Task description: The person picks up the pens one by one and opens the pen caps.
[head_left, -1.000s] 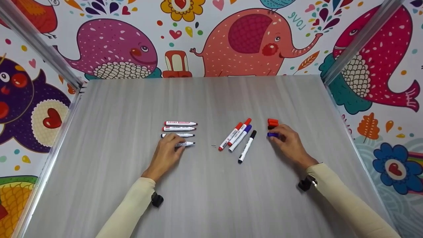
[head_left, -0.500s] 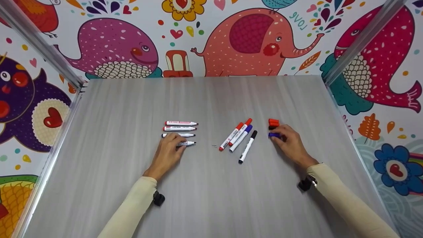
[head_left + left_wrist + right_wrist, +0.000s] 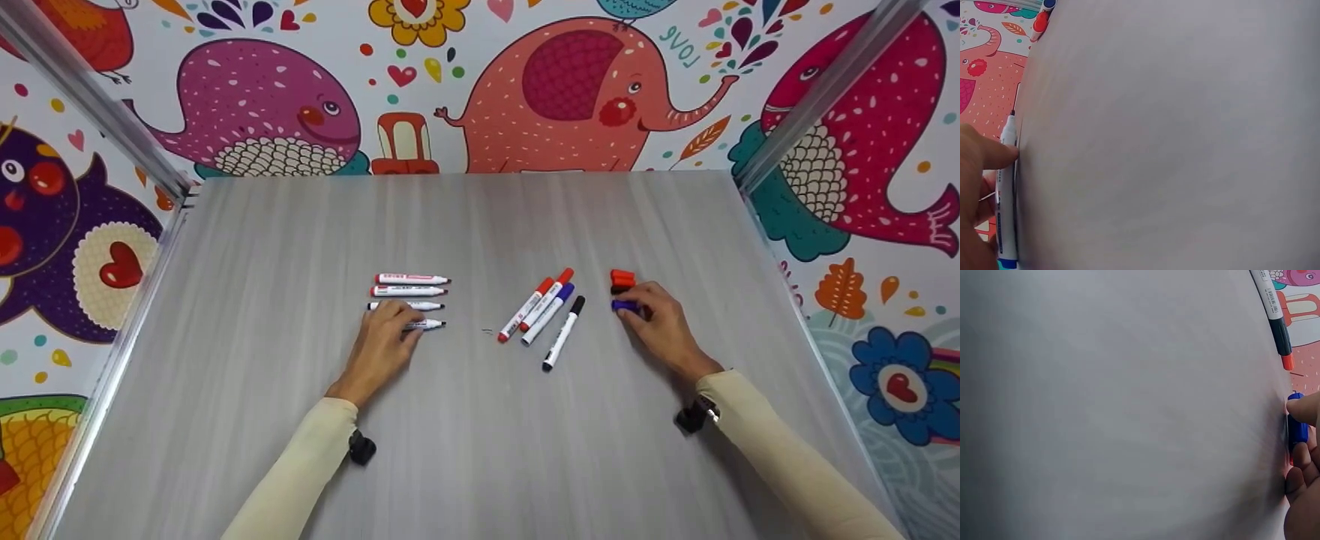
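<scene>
My left hand (image 3: 379, 349) holds the nearest of a row of white uncapped markers on the left of the table. In the left wrist view this marker (image 3: 1008, 208) has a dark tip and a blue tail end, and a finger lies across its barrel. Just beyond it are another uncapped white marker (image 3: 429, 306) and two red-ended ones, the nearer red-ended marker (image 3: 409, 291) and the farther red-ended marker (image 3: 411, 280). On the right, my right hand (image 3: 664, 326) pinches a blue marker cap (image 3: 1298, 430) between thumb and fingers, close in front of a black cap (image 3: 620, 289) and red caps (image 3: 622, 277).
Between the hands lie several capped markers: two red ones including the left red marker (image 3: 525, 310), a blue marker (image 3: 547, 315) and a black marker (image 3: 562, 334). Small dark marks (image 3: 487, 331) show on the grey table (image 3: 480, 450). A patterned wall (image 3: 405, 75) stands behind.
</scene>
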The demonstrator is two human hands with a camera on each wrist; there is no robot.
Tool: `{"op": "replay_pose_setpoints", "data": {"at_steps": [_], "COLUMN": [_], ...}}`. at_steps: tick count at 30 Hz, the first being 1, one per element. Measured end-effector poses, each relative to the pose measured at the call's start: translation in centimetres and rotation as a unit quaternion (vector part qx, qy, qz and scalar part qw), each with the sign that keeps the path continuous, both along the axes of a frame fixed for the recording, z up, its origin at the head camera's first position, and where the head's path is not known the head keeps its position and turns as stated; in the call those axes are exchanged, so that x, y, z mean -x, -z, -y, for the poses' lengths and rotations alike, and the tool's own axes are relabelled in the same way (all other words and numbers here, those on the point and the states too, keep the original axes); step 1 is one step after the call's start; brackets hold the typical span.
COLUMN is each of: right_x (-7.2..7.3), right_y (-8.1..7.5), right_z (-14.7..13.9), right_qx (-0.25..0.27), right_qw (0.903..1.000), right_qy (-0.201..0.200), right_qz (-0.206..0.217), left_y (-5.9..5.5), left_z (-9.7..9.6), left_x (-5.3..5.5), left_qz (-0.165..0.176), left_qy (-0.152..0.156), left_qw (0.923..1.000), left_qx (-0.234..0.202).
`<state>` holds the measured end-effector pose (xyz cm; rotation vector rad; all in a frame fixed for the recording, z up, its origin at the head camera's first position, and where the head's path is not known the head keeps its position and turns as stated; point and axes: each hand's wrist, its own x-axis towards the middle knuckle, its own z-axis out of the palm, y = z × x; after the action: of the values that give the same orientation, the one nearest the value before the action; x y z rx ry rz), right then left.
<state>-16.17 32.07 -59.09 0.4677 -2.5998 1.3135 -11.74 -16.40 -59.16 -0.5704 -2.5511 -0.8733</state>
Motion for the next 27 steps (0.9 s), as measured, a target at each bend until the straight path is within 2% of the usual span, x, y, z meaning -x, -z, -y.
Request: {"op": "replay_pose_setpoints", "data": {"at_steps": [8,18,27], "right_x": [0.2,0.26,0.37], "right_y": [0.3,0.3,0.33], "right_z": [-0.12,-0.08,-0.05], "right_qx": [0.003,-0.008,-0.007], "right_qw": [0.9999,0.9999,0.9999], "right_qy": [0.009,0.011,0.011], "right_qz": [-0.006,0.005,0.0], "left_y": [-0.03,0.16,-0.07], "left_z": [0.06,0.2,0.23], "left_x": [0.19,0.47,0.65], "left_qz": [0.006,-0.011,0.002], "left_qy": [-0.003,-0.003,-0.012], "left_qw": [0.9999,0.9997,0.9995], "left_qx": [0.015,0.023,0.029]}}
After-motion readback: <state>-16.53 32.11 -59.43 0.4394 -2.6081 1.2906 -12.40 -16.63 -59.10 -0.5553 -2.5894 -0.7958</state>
